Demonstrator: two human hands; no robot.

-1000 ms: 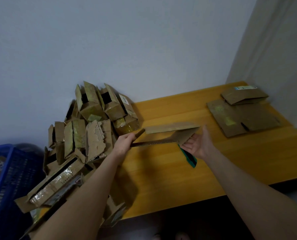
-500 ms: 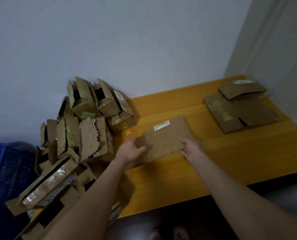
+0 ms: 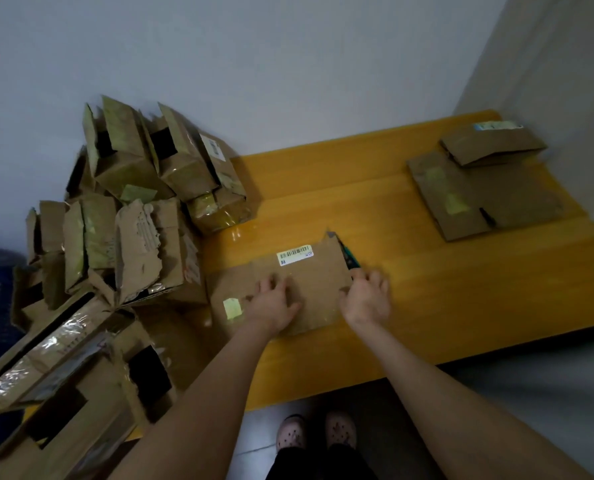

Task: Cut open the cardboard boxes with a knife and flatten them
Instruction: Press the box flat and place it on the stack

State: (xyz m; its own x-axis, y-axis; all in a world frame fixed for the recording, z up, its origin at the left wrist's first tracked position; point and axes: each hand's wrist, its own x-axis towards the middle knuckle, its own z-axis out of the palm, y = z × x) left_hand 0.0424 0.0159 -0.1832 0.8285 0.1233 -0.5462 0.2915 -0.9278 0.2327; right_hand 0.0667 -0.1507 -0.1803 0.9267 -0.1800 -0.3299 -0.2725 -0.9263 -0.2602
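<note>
One box (image 3: 318,275) lies flattened on the counter (image 3: 427,306) nearest me. My left hand (image 3: 271,303) presses it, grip flat and empty. My right hand (image 3: 366,299) curls at its edge beside the knife (image 3: 350,258), grip unclear. The pile (image 3: 143,237) left looks undone; a flat stack (image 3: 479,195) lies far right.
</note>
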